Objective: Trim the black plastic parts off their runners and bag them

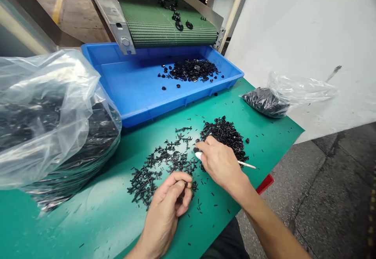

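I note the left hand pinching a small black part above the green bench, and the right hand curled round a pale stick against the pile of black parts.

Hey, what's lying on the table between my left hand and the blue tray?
The head view shows black branched pieces scattered on the green tabletop between your left hand and the blue tray.
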The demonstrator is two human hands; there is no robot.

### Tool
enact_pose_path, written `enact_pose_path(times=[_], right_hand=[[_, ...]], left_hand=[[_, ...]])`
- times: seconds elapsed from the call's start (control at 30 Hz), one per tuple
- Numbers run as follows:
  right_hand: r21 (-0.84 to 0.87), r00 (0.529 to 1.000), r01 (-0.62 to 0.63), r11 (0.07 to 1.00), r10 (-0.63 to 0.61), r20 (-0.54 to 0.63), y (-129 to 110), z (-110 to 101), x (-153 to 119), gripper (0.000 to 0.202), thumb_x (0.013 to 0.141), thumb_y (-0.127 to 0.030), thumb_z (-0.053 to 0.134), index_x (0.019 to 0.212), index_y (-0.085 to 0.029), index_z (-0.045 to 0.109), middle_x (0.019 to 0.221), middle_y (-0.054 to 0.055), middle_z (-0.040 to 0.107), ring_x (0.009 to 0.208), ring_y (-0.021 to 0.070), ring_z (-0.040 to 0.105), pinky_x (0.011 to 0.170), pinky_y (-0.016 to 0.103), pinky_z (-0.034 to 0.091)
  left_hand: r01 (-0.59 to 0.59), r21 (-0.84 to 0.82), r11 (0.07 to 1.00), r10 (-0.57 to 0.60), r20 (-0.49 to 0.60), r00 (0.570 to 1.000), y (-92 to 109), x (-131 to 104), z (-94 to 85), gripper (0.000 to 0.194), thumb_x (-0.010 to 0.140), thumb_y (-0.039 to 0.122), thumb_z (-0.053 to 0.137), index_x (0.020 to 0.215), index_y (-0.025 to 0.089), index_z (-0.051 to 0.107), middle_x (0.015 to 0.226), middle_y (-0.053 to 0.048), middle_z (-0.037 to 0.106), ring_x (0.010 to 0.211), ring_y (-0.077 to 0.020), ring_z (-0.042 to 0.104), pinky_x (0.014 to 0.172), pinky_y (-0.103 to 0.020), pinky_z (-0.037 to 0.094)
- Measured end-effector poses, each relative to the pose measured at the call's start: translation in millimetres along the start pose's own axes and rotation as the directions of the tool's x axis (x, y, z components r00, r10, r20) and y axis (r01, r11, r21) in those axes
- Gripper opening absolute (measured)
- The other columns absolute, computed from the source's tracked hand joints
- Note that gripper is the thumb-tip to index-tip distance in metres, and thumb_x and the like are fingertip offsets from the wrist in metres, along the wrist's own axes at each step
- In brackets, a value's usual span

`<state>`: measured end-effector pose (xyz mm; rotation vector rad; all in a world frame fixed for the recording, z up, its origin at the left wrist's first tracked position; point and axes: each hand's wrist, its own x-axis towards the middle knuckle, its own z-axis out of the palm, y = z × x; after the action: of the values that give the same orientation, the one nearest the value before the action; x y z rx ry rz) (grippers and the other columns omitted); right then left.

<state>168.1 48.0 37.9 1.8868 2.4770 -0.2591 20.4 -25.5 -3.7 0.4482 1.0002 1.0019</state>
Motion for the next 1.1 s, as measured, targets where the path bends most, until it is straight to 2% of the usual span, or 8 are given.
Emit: enact_pose_path(times=[0.1,0.23,0.37,0.53,0.63,0.7,0.9,1.1], right_hand=[[-0.038,1.0,-0.003,0.999,0.004,0.021,-4.7,-4.0,3.0,0.021,0.091,-0.011,0.043,0.094,-0.018,0.063,0.09,0.004,0.056,0.06,0.0117,0.051,0.051,0.026,0.028],[0.225,0.996,0.074,0.971,-0.063,-0.056,-7.2,-9.1,-22.8,0.02,0.093,-0.014,0.042,0.096,-0.021,0.061,0.087,0.0,0.053,0.069,0.0124,0.053,0.06,0.026,0.036],[0.389,0.995,0.102,0.915,-0.096,-0.035,-17.7,-11.6,-52.3,0.025,0.096,-0.016,0.035,0.098,-0.022,0.06,0.085,0.0,0.051,0.069,0.0132,0.052,0.062,0.027,0.041],[0.442,0.988,0.15,0.885,-0.155,-0.024,-20.6,-5.4,-67.1,0.039,0.089,-0.006,0.033,0.119,-0.021,0.053,0.097,0.004,0.056,0.079,0.0167,0.056,0.068,0.029,0.048],[0.377,0.983,0.161,0.912,-0.115,-0.141,-14.1,6.4,-74.8,0.05,0.087,-0.001,0.03,0.132,-0.018,0.045,0.102,0.006,0.062,0.087,0.0193,0.06,0.074,0.033,0.05],[0.29,0.976,0.15,0.945,-0.095,-0.195,-11.7,14.5,-80.2,0.051,0.087,0.0,0.03,0.133,-0.016,0.045,0.098,0.007,0.064,0.087,0.0215,0.062,0.072,0.035,0.05],[0.163,0.974,0.131,0.978,-0.097,-0.206,-19.8,24.5,-85.1,0.037,0.089,-0.002,0.035,0.116,-0.017,0.055,0.085,0.006,0.062,0.075,0.0224,0.06,0.063,0.034,0.047],[0.102,0.966,0.112,0.988,-0.084,-0.245,-25.7,30.6,-80.0,0.036,0.09,-0.003,0.034,0.118,-0.015,0.053,0.083,0.006,0.061,0.074,0.0211,0.06,0.064,0.033,0.045]], left_hand=[[0.016,-0.018,1.0,-0.015,0.023,1.0,5.6,-0.3,2.2,0.014,0.088,0.028,0.057,0.084,0.017,0.066,0.071,-0.001,0.059,0.047,-0.0063,0.03,0.042,-0.02,0.02],[0.016,-0.067,0.998,-0.014,0.024,1.0,8.4,1.3,4.3,0.018,0.088,0.033,0.059,0.093,0.017,0.067,0.073,-0.003,0.061,0.05,-0.0074,0.037,0.044,-0.019,0.028],[0.0,-0.072,0.997,-0.001,-0.009,1.0,5.2,3.6,4.4,0.022,0.081,0.034,0.07,0.094,0.016,0.068,0.065,0.0,0.058,0.048,-0.0055,0.039,0.045,-0.017,0.029],[0.003,-0.061,0.998,-0.005,-0.03,1.0,1.4,3.6,2.2,0.021,0.079,0.031,0.074,0.092,0.015,0.069,0.058,0.002,0.057,0.048,-0.0054,0.039,0.047,-0.017,0.03],[0.004,-0.048,0.999,-0.006,-0.035,0.999,0.3,2.5,2.2,0.02,0.081,0.031,0.071,0.093,0.015,0.067,0.062,0.0,0.06,0.05,-0.0063,0.041,0.049,-0.017,0.032],[-0.002,-0.017,1.0,0.002,-0.018,1.0,-0.1,2.1,3.1,0.019,0.084,0.032,0.068,0.093,0.015,0.066,0.066,-0.001,0.063,0.05,-0.0059,0.041,0.049,-0.018,0.032],[-0.055,0.051,0.997,0.055,-0.006,0.998,-1.6,2.3,5.2,0.015,0.088,0.032,0.063,0.093,0.018,0.062,0.071,-0.001,0.064,0.052,-0.0069,0.042,0.053,-0.02,0.034],[-0.055,0.1,0.993,0.059,-0.041,0.997,-5.6,0.7,2.6,0.026,0.085,0.036,0.066,0.104,0.019,0.063,0.073,0.001,0.062,0.054,-0.0076,0.044,0.056,-0.022,0.036]])
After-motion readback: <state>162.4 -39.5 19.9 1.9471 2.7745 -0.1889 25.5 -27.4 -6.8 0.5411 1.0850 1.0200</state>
